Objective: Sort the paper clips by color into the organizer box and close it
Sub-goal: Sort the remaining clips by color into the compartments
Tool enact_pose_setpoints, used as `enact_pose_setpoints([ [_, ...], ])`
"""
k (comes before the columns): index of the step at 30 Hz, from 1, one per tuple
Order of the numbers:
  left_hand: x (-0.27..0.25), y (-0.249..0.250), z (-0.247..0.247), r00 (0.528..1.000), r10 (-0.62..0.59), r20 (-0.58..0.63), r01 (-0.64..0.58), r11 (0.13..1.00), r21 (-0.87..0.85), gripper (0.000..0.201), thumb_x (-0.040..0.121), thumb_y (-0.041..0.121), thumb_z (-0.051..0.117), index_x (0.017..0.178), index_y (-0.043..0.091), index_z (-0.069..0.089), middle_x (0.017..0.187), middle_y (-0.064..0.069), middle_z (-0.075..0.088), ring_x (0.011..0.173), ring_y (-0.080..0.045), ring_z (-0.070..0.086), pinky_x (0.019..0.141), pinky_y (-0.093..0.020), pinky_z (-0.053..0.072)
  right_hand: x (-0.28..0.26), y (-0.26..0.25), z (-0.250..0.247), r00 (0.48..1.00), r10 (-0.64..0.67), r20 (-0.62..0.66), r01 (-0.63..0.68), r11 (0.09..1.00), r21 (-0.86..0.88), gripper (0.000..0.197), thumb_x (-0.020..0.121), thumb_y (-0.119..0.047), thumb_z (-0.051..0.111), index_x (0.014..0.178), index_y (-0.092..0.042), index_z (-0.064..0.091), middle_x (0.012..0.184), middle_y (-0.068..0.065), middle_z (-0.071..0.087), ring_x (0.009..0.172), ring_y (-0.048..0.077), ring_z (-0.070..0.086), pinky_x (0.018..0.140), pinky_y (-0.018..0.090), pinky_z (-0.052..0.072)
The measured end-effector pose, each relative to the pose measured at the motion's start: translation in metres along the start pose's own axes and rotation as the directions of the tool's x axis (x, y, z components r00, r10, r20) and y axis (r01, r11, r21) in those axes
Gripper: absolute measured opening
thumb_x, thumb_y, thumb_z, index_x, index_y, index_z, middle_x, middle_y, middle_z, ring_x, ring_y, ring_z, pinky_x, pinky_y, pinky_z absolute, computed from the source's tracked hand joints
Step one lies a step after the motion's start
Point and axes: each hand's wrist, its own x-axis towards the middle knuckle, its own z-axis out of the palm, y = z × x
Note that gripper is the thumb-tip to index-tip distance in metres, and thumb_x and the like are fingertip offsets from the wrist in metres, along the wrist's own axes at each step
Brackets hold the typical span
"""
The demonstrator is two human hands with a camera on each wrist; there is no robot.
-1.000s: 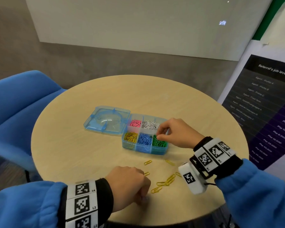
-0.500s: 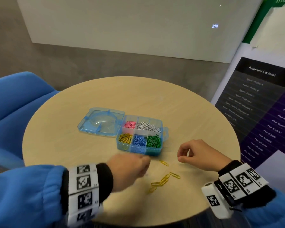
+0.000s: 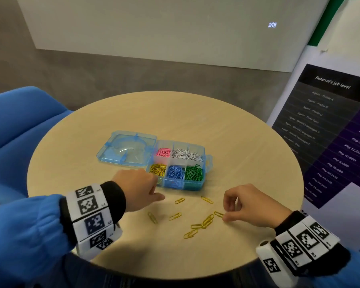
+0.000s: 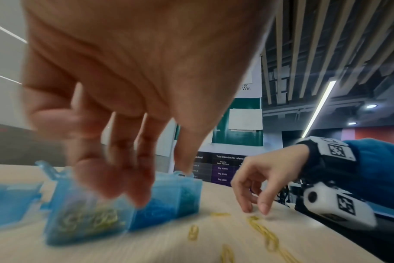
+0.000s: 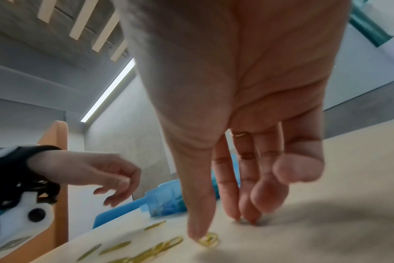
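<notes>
The blue organizer box (image 3: 205, 163) stands open mid-table, its lid (image 3: 129, 148) flat to the left; pink, white, yellow, blue and green clips fill separate compartments. My left hand (image 3: 147, 188) hovers at the box's near left corner, fingers (image 4: 124, 178) hanging loosely over the yellow compartment (image 3: 158, 169); I see no clip in it. Several loose yellow clips (image 3: 204, 222) lie in front of the box. My right hand (image 3: 227, 212) reaches down at their right end, thumb tip on one yellow clip (image 5: 208, 240), fingertips (image 5: 247, 218) on the table, not closed around it.
The round wooden table (image 3: 237, 142) has its near edge just below my wrists. A blue chair (image 3: 19, 132) stands at the left and a dark poster board (image 3: 330, 132) at the right. Bare tabletop lies behind and left of the box.
My left hand moved from the table's near edge up to the box's yellow compartment. My right hand left the box and came down to the loose yellow clips.
</notes>
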Motion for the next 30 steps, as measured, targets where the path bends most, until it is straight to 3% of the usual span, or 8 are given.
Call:
enact_pose_setpoints([
  [5, -0.005, 0.001, 0.023, 0.988, -0.057, 0.145, 0.048, 0.997, 0.065, 0.055, 0.088, 0.068, 0.043, 0.106, 0.018, 0.055, 0.105, -0.002, 0.06, 0.081, -0.019, 0.051, 0.07, -0.028, 0.042, 0.002, -0.011, 0.006, 0.998, -0.034, 0.05, 0.034, 0.999, 0.009, 0.014, 0.079, -0.02, 0.076, 0.073, -0.028, 0.065, 0.08, -0.01, 0.061, 0.064, -0.002, 0.052, 0.061, 0.011, 0.04],
  [10, -0.003, 0.012, 0.032, 0.984, 0.116, 0.136, -0.069, 0.949, -0.308, 0.039, 0.081, 0.057, 0.065, 0.098, 0.023, 0.054, 0.097, 0.006, 0.057, 0.083, -0.012, 0.054, 0.072, -0.022, 0.046, 0.013, -0.012, 0.008, 0.999, -0.03, -0.022, 0.03, 0.999, -0.01, 0.011, 0.082, -0.019, 0.072, 0.085, -0.023, 0.063, 0.092, -0.008, 0.056, 0.074, 0.002, 0.051, 0.064, 0.01, 0.039],
  [12, 0.0, 0.02, 0.033, 0.967, 0.237, 0.092, -0.167, 0.864, -0.474, 0.034, 0.079, 0.045, 0.074, 0.1, 0.025, 0.056, 0.097, 0.009, 0.058, 0.083, -0.009, 0.055, 0.074, -0.021, 0.049, 0.019, -0.013, 0.011, 0.998, -0.03, -0.051, 0.029, 0.999, -0.026, 0.019, 0.085, -0.023, 0.07, 0.102, -0.024, 0.062, 0.102, -0.006, 0.053, 0.084, 0.005, 0.051, 0.07, 0.009, 0.037],
  [14, 0.0, 0.025, 0.031, 0.955, 0.289, 0.06, -0.208, 0.804, -0.557, 0.043, 0.077, 0.037, 0.078, 0.112, 0.026, 0.055, 0.107, 0.009, 0.056, 0.091, -0.008, 0.057, 0.082, -0.022, 0.051, 0.02, -0.018, 0.012, 0.999, -0.041, -0.014, 0.041, 0.999, -0.007, 0.04, 0.088, -0.028, 0.067, 0.126, -0.019, 0.059, 0.111, -0.007, 0.047, 0.092, 0.004, 0.051, 0.078, 0.01, 0.038],
  [18, -0.004, 0.019, 0.028, 0.973, 0.225, 0.051, -0.185, 0.893, -0.41, 0.071, 0.075, 0.037, 0.08, 0.134, 0.028, 0.042, 0.125, 0.01, 0.039, 0.104, -0.01, 0.051, 0.092, -0.022, 0.047, 0.004, -0.032, 0.019, 0.986, -0.11, 0.129, 0.094, 0.988, 0.124, 0.069, 0.078, -0.037, 0.078, 0.139, -0.024, 0.049, 0.115, -0.016, 0.042, 0.086, -0.004, 0.05, 0.071, 0.009, 0.042],
  [20, -0.006, 0.013, 0.029, 0.973, 0.214, 0.085, -0.165, 0.906, -0.389, 0.069, 0.075, 0.035, 0.08, 0.133, 0.027, 0.042, 0.12, 0.011, 0.041, 0.096, -0.007, 0.051, 0.085, -0.018, 0.046, -0.003, -0.034, 0.025, 0.981, -0.147, 0.129, 0.133, 0.985, 0.113, 0.071, 0.074, -0.037, 0.081, 0.137, -0.027, 0.051, 0.115, -0.018, 0.041, 0.092, -0.001, 0.05, 0.076, 0.011, 0.043],
  [24, -0.001, 0.014, 0.03, 0.967, 0.233, 0.105, -0.162, 0.877, -0.453, 0.06, 0.077, 0.035, 0.079, 0.127, 0.028, 0.047, 0.11, 0.009, 0.05, 0.086, -0.005, 0.053, 0.076, -0.014, 0.046, -0.004, -0.033, 0.032, 0.977, -0.212, 0.016, 0.21, 0.975, 0.072, 0.045, 0.079, -0.031, 0.078, 0.122, -0.025, 0.067, 0.105, -0.018, 0.051, 0.088, 0.004, 0.056, 0.08, 0.012, 0.046],
  [30, 0.005, 0.032, 0.026, 0.958, 0.266, 0.105, -0.214, 0.91, -0.354, 0.085, 0.067, 0.055, 0.079, 0.136, 0.022, 0.043, 0.124, 0.004, 0.04, 0.103, -0.014, 0.051, 0.091, -0.029, 0.05, 0.002, -0.039, 0.031, 0.959, -0.282, -0.026, 0.281, 0.959, -0.014, 0.023, 0.085, -0.024, 0.073, 0.106, -0.016, 0.075, 0.099, -0.005, 0.065, 0.083, 0.005, 0.059, 0.075, 0.005, 0.04],
])
